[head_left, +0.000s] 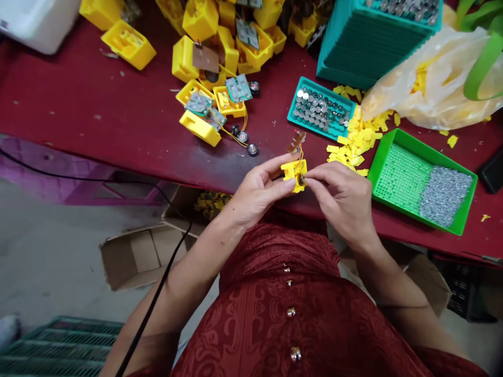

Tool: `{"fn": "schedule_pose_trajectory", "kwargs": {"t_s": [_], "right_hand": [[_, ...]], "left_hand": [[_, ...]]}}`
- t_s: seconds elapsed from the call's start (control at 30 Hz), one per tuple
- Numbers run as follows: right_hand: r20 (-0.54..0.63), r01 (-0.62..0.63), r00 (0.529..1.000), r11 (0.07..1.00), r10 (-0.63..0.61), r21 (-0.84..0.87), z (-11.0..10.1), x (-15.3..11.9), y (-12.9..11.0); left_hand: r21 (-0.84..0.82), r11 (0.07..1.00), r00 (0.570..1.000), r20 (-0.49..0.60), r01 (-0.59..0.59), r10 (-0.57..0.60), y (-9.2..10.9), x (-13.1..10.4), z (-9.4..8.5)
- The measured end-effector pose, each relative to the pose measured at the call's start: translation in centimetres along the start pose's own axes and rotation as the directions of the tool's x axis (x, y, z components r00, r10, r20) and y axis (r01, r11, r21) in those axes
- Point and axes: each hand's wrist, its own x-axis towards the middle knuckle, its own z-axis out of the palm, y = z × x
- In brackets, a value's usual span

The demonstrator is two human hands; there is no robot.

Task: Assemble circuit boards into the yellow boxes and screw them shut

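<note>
My left hand [261, 186] grips a small yellow plastic housing [290, 169] between thumb and fingers, over the table's front edge. From its top, thin wires run up to a brown circuit board [297, 141]. My right hand [346, 196] is closed in a pinch at the housing's right side, thumb and forefinger touching a dark spot in its opening. Whatever those fingertips hold is too small to make out. Beyond my hands lies a teal tray [294, 112] of round silver button cells, beside a pile of loose yellow plastic pieces [356, 141].
A green basket [379, 173] with many small metal parts stands at right. Behind it are a plastic bag [440, 84] and a tall stack of teal trays [353, 50]. Yellow housings with wired boards [200, 128] cover the back left. A black cable [157, 285] crosses my left arm.
</note>
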Motion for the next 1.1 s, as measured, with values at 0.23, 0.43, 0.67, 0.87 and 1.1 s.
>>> {"fn": "schedule_pose_trajectory", "kwargs": {"t_s": [0.23, 0.43, 0.67, 0.87, 1.1], "right_hand": [[-0.032, 0.046, 0.998, 0.993, -0.049, -0.108, 0.7, -0.5, 0.4], [-0.07, 0.095, 0.993, 0.994, -0.098, -0.046, 1.5, -0.2, 0.7], [-0.028, 0.071, 0.997, 0.995, -0.074, -0.07, 0.4, 0.3, 0.7], [0.069, 0.136, 0.989, 0.988, -0.131, -0.079, 0.3, 0.7, 1.7], [0.137, 0.188, 0.973, 0.982, -0.188, 0.01, 0.1, 1.4, 2.6]], "left_hand": [[0.01, 0.999, 0.998, -0.027, -0.051, 0.051, -0.6, 0.1, -0.1], [0.022, 1.0, 0.996, -0.094, 0.001, 0.001, -0.2, -0.1, 0.7], [0.054, 0.999, 0.995, -0.095, -0.01, 0.015, 0.1, 0.0, 0.7], [0.025, 1.0, 0.997, -0.083, 0.0, 0.002, 0.0, -0.1, 0.5], [0.018, 1.0, 0.997, -0.072, -0.01, 0.011, -0.2, -0.1, 0.4]]}}
